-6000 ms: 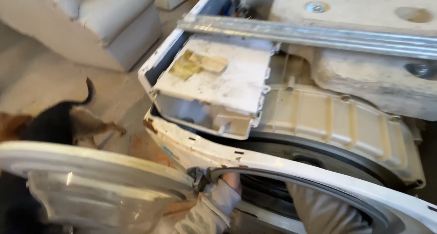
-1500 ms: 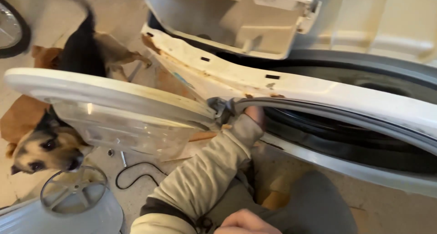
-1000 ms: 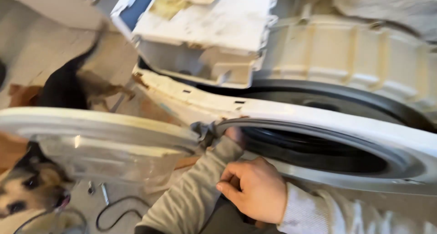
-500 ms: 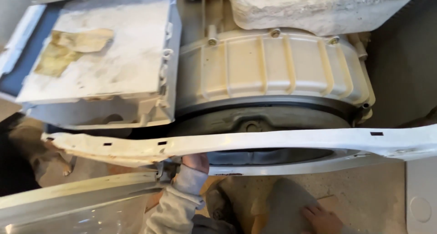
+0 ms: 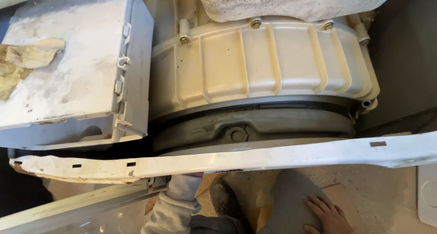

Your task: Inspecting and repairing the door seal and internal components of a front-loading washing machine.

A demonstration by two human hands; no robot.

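Left hand: hidden behind the white front panel (image 5: 236, 159); only the grey sleeve (image 5: 175, 202) is seen, finger state cannot be told.
Right hand (image 5: 328, 214): laid flat on the knee, fingers loosely spread.
Panel: stretched across below the cream drum tub (image 5: 259, 61).

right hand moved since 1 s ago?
Yes. The right hand has left the left sleeve near the door hinge and now lies flat to the right, below the white front panel.
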